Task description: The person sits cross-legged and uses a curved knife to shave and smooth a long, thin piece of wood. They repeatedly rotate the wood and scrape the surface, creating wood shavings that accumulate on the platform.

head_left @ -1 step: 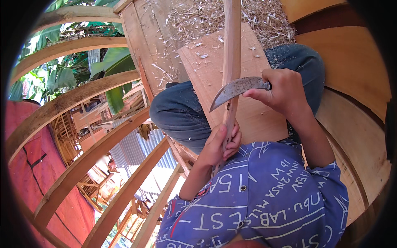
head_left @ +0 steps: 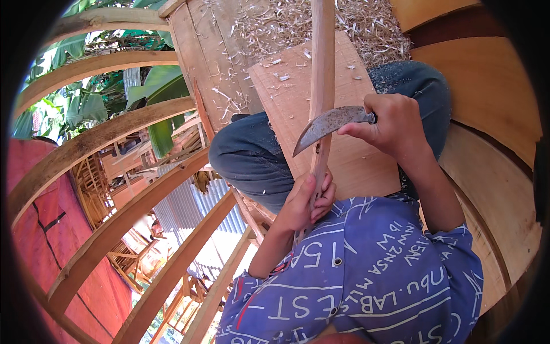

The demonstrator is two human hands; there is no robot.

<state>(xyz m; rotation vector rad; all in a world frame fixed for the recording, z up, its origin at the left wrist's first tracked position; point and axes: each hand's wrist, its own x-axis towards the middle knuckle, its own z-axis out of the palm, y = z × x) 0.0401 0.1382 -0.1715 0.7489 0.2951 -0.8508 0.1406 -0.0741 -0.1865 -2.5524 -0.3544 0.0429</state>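
A long pale wooden stick [head_left: 322, 63] runs from the top of the view down toward my chest, over a flat wooden board [head_left: 355, 155] on my lap. My left hand [head_left: 309, 199] is wrapped round the stick's lower end, close to my shirt. In my right hand [head_left: 395, 125] is a knife [head_left: 332, 126] with a broad, curved, rust-spotted blade; my fist hides most of its handle. The blade lies across the stick just above a small dark knot, its tip pointing down and left.
Curly wood shavings [head_left: 269, 26] cover the planks beyond the board, and a few lie on it. Wooden railing bars [head_left: 132, 215] curve along my left, with leaves and corrugated metal sheet [head_left: 177, 198] beyond. Brown wooden panels [head_left: 487, 80] stand on my right.
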